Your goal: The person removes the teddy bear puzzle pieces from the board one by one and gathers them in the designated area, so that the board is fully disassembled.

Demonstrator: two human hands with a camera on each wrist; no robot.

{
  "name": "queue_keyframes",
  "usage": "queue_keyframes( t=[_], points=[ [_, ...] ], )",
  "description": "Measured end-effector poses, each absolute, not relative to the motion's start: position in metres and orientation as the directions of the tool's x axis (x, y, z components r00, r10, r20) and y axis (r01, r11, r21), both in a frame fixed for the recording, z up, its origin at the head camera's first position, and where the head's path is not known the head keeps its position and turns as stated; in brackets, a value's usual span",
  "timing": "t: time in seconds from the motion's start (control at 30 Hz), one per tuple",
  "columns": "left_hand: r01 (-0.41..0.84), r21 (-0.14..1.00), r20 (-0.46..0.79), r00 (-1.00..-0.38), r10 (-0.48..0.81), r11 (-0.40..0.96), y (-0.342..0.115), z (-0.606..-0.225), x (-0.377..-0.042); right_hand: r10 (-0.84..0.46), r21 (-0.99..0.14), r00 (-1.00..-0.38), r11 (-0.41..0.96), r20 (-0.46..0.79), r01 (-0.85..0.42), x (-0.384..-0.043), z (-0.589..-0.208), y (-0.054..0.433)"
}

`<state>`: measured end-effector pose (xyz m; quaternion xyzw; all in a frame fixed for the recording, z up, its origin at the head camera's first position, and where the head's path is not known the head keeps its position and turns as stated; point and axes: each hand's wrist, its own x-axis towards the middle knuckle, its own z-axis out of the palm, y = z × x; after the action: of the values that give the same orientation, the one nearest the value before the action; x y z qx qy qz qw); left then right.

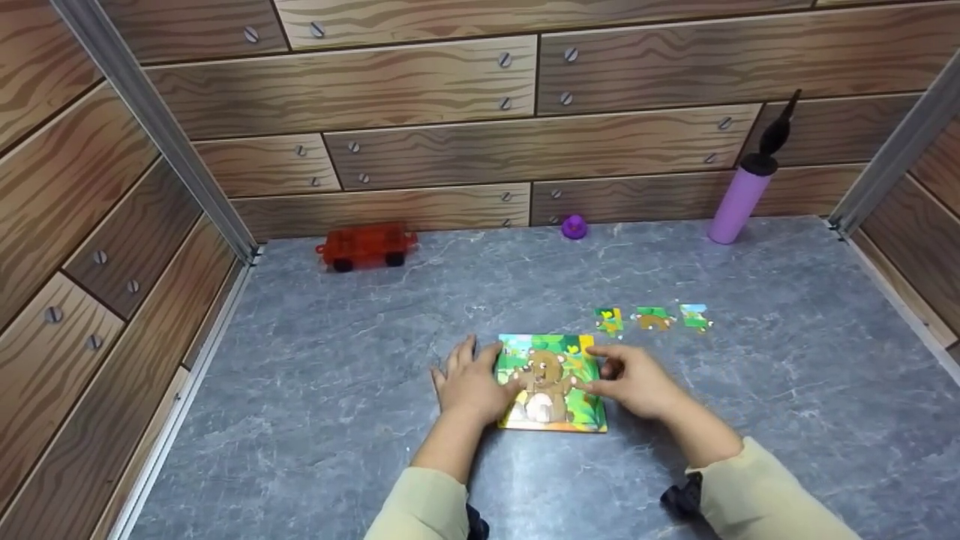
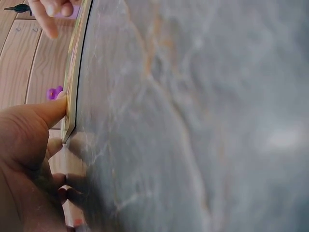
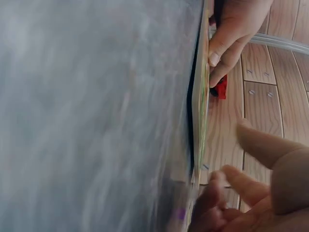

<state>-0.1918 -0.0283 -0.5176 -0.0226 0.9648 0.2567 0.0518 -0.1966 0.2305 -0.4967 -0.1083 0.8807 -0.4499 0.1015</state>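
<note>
Person at a grey marbled surface (image 1: 300, 390), both hands on or by a bear puzzle (image 1: 547, 384). Puzzle lies flat near the middle of the surface, bear upright as the person sees it, thin board edge visible in both wrist views.

Left hand (image 1: 471, 386): fingers straight and spread, thumb resting on the puzzle's left part, index at its left edge, the others out over the surface to the left. Right hand (image 1: 634, 382): thumb and index stretched toward the puzzle's right edge, other fingers bent in, nothing held. Right wrist view has the thumb clear of the board; can't tell if the index touches.

Three loose pieces just beyond the puzzle, off to the right, in a rough row: green-yellow piece (image 1: 609, 321) on the left, green-brown piece (image 1: 652, 317) in the middle, blue-green piece (image 1: 694, 316) on the right. All separate from the board.

Far side, along the wood-print wall (image 1: 420, 82): red toy car (image 1: 367, 244) left, small purple duck (image 1: 574, 227) around the middle, purple pump (image 1: 741, 199) with black nozzle upright on the right. Pale sleeves (image 1: 757, 487), black wrist device (image 1: 682, 497) at the right cuff.
</note>
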Motion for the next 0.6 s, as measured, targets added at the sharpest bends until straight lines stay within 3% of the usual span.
queue_keyframes(
  t=[0.37, 0.6],
  points=[
    [-0.085, 0.495, -0.125, -0.992, -0.027, 0.865, -0.0252, -0.5139, -0.1927, -0.288, -0.692, -0.95, 0.711, -0.12, -0.128, -0.197, -0.5021, 0.2235],
    [-0.101, 0.472, -0.128, -0.991, -0.045, 0.876, -0.0194, -0.5103, -0.1935, -0.258, -0.681, -0.959, 0.724, -0.121, -0.109, -0.1952, -0.5034, 0.2208]
  ],
)
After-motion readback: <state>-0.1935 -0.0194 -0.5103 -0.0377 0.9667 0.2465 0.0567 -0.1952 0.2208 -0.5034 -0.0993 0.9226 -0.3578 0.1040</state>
